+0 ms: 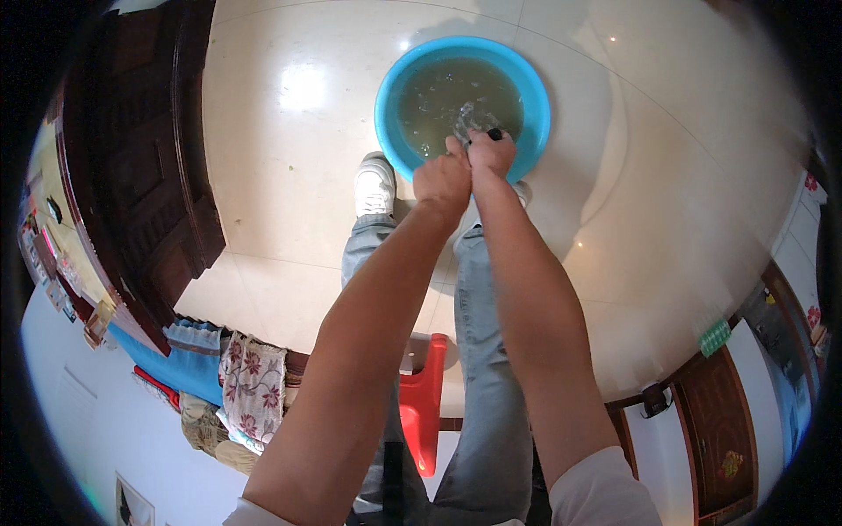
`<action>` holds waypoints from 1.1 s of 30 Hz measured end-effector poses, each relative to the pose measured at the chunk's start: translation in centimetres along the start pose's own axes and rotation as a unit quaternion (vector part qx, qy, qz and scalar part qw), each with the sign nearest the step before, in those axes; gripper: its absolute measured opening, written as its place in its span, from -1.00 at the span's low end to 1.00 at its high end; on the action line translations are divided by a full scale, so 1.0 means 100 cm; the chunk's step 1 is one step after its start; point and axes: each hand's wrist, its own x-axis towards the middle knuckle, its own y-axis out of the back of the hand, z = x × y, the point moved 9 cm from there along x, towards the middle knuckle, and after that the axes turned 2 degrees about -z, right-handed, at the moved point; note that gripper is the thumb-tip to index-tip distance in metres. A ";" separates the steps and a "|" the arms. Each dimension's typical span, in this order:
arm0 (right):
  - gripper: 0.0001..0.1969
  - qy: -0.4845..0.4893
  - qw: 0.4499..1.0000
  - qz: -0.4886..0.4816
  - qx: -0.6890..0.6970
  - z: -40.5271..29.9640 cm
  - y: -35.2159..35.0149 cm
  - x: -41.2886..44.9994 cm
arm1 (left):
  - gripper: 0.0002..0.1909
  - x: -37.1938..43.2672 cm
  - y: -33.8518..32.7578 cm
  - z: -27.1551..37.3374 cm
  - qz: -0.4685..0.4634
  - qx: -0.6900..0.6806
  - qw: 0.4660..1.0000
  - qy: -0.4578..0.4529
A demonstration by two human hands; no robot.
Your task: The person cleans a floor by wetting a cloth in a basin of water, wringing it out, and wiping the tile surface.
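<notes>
A blue plastic basin (541, 112) of murky water (447, 92) stands on the floor in front of my feet. Both my hands are over its near side, pressed close together at the wrists. My right hand (492, 152) is closed around a small black object (495, 134), whose dark end shows beside the fingers; its kind is not clear. My left hand (444, 176) is curled by the near rim, touching the right one, and its palm is hidden. Just beyond the fingers, water splashes up (470, 118).
Glossy floor tiles (283, 177) surround the basin. My white shoe (375, 187) stands close to its near left rim. A red plastic stool (421, 401) is between my legs. Dark carved wooden furniture (145, 164) runs along the left, with folded fabrics (253, 388) nearer me.
</notes>
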 end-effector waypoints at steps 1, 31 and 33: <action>-0.64 -0.010 0.994 0.095 -0.050 0.001 0.012 -0.003 | -0.85 0.001 0.004 0.001 0.014 0.041 0.999 -0.017; -0.82 -0.039 0.507 -0.558 0.655 -0.106 0.001 -0.143 | -0.78 -0.109 0.024 0.089 -0.366 -0.921 0.137 0.012; -0.78 -0.061 0.606 -0.545 0.576 -0.100 0.002 -0.133 | -0.80 -0.105 0.028 0.074 -0.393 -0.898 0.198 0.014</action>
